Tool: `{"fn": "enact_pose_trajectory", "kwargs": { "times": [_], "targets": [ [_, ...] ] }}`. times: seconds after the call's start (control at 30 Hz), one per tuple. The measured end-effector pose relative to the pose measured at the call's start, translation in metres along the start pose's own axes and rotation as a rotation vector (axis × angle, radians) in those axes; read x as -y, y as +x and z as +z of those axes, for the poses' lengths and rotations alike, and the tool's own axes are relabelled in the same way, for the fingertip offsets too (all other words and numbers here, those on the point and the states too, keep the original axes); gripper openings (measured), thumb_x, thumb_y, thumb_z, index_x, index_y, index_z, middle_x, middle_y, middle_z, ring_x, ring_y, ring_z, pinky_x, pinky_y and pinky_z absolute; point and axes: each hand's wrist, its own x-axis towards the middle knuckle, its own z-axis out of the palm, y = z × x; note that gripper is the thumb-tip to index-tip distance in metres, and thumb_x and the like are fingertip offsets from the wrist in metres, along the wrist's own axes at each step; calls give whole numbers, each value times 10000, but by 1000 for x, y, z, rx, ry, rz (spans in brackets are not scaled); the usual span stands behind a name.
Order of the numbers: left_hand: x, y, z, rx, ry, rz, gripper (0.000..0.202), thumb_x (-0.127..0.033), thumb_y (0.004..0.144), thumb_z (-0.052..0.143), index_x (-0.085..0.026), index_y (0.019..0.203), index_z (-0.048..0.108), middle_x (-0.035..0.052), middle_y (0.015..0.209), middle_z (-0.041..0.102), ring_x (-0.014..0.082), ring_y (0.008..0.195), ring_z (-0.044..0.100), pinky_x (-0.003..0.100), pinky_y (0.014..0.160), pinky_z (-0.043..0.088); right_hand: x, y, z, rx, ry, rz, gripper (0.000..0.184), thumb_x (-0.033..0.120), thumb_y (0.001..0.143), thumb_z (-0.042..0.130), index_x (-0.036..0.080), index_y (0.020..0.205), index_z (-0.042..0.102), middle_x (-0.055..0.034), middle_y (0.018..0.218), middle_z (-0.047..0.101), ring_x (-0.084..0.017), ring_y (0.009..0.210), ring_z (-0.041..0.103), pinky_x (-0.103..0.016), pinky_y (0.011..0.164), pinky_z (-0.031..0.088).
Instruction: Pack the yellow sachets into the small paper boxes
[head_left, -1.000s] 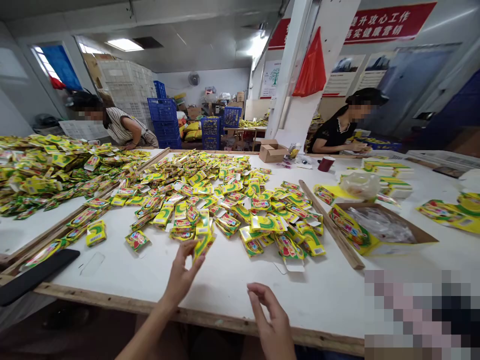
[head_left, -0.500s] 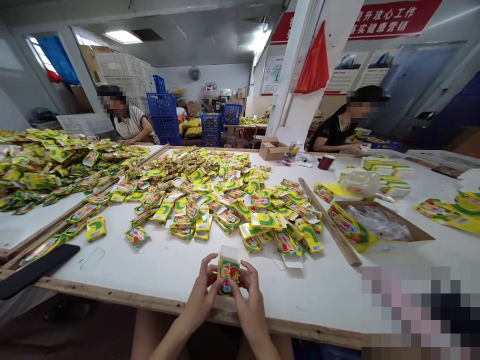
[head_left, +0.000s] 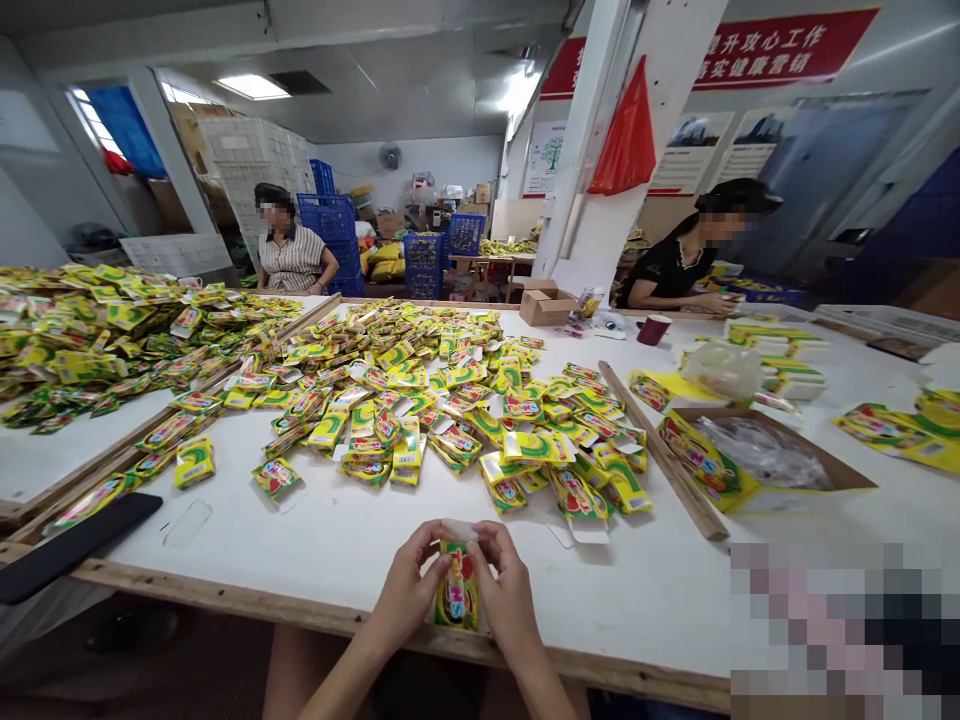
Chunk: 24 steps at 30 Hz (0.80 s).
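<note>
A small yellow-green printed carton (head_left: 457, 592) stands upright at the table's front edge, its white top flap up between my fingers. My left hand (head_left: 412, 580) grips the carton's upper left side, fingers curled by the flap. On the opposite side, my right hand (head_left: 506, 580) pinches the top right corner, thumb on the front. Beyond my hands lies a wide heap of similar small cartons (head_left: 405, 370), some with white flaps sticking out. One single carton (head_left: 276, 478) lies apart, nearer to me on the left.
A wooden strip (head_left: 660, 450) divides the white table (head_left: 315, 560) on the right, beside an open display box (head_left: 772, 460) of clear plastic. At the left edge lies a black phone-like slab (head_left: 82, 545). Two people (head_left: 292, 250) sit across the table. A dark red cup (head_left: 653, 329) stands far right.
My fingers have moved up from the carton's lower front to its top flap, which now leans over. More of the printed front shows. The person at the far left has straightened up.
</note>
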Motion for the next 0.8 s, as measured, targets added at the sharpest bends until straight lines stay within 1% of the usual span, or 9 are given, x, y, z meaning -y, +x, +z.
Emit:
{"fn": "enact_pose_trajectory", "kwargs": {
  "times": [0.03, 0.07, 0.13, 0.23, 0.3, 0.4, 0.53, 0.67, 0.8],
  "targets": [
    [0, -1, 2, -19, -3, 21, 164, -262, 879, 508, -176, 1018, 517, 77, 1087, 583, 187, 1050, 562, 319, 950, 442, -2, -2, 0, -39, 13, 7, 295, 360, 881, 534, 159, 1097, 545, -73, 945, 664, -195, 844, 643, -295, 769, 505],
    [0, -3, 4, -42, -2, 35, 183, -249, 885, 493, -186, 1057, 495, 79, 1122, 576, 184, 1070, 559, 326, 967, 436, -3, -4, 0, -57, 8, 0, 305, 346, 884, 531, 161, 1127, 529, -75, 964, 664, -192, 859, 642, -297, 782, 504],
    [-1, -5, 7, -75, 29, 50, 196, -236, 899, 468, -196, 1091, 472, 78, 1133, 575, 175, 1064, 564, 326, 962, 439, -2, -8, -3, -24, -35, -41, 236, 313, 894, 511, 167, 1068, 574, -72, 971, 661, -189, 890, 631, -291, 799, 495],
    [-7, -7, 9, -80, 129, 70, 123, -255, 911, 468, -179, 984, 531, 73, 1029, 609, 175, 1001, 582, 311, 912, 452, 4, -11, -7, 57, -105, -97, 179, 303, 886, 532, 174, 950, 638, -70, 974, 657, -192, 916, 613, -276, 782, 486],
    [-11, -8, 8, -91, 158, 73, 144, -289, 913, 480, -168, 897, 557, 71, 970, 623, 175, 956, 591, 302, 874, 459, 8, -12, -8, 70, -117, -116, 183, 319, 881, 555, 175, 950, 644, -70, 976, 653, -192, 921, 605, -270, 767, 483],
    [-15, -10, 9, -124, 140, 55, 176, -321, 907, 501, -163, 890, 574, 71, 960, 631, 177, 938, 597, 297, 857, 461, 12, -14, -6, 59, -127, -130, 191, 334, 887, 553, 174, 939, 645, -64, 952, 652, -181, 897, 605, -259, 756, 478],
    [-17, -10, 12, -166, 123, -10, 199, -348, 891, 523, -161, 918, 586, 65, 920, 639, 177, 890, 602, 284, 808, 458, 16, -12, -7, 40, -147, -96, 203, 351, 873, 566, 167, 893, 649, -54, 859, 660, -172, 786, 607, -254, 719, 474],
    [-21, -4, 16, -193, 116, -43, 217, -366, 876, 532, -157, 854, 587, 45, 809, 621, 166, 788, 580, 268, 734, 441, 22, -6, -9, 25, -132, -36, 246, 395, 856, 576, 159, 859, 645, -54, 789, 659, -176, 719, 599, -258, 687, 474],
    [-20, -1, 16, -206, 53, -64, 226, -376, 857, 555, -154, 815, 579, 41, 782, 610, 160, 763, 561, 257, 715, 437, 24, -6, -8, 26, -96, -8, 271, 426, 864, 552, 164, 836, 616, -48, 759, 642, -174, 705, 587, -251, 667, 470]
  ]
}}
